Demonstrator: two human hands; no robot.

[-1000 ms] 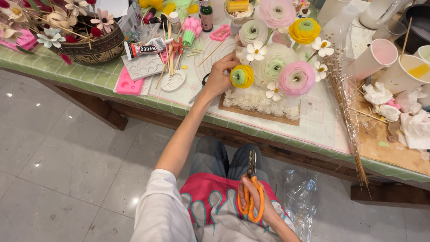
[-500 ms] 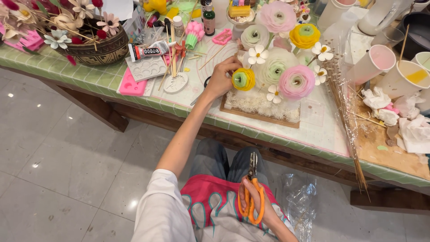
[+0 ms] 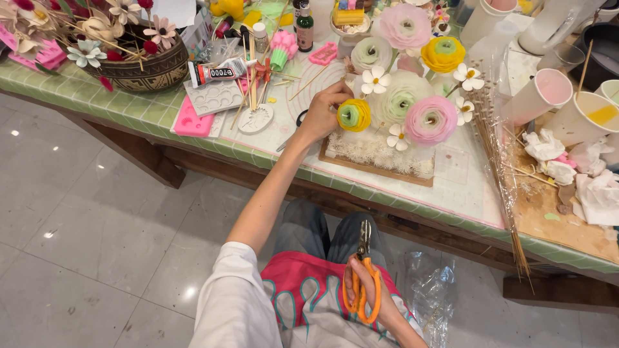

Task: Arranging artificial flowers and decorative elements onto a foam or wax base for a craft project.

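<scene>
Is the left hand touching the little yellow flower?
Touching. The head view shows the left hand with its fingertips against the yellow flower, no gap between them.

Bright, even light; glare spots on the glossy floor (image 3: 97, 219).

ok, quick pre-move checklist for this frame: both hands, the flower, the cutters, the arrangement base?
1. Left hand at the yellow flower: ok, fingers touch its side.
2. Firm grip on the flower's stem: cannot tell, stem hidden behind the hand.
3. Right hand holds the orange-handled cutters: ok, down at the lap, away from the table.
4. Cutter blades closed: ok, tips look together.
5. Wooden base flat on the green tiled table: ok.
6. Space around the flower: not ok, pink flower and white blooms crowd it.
</scene>
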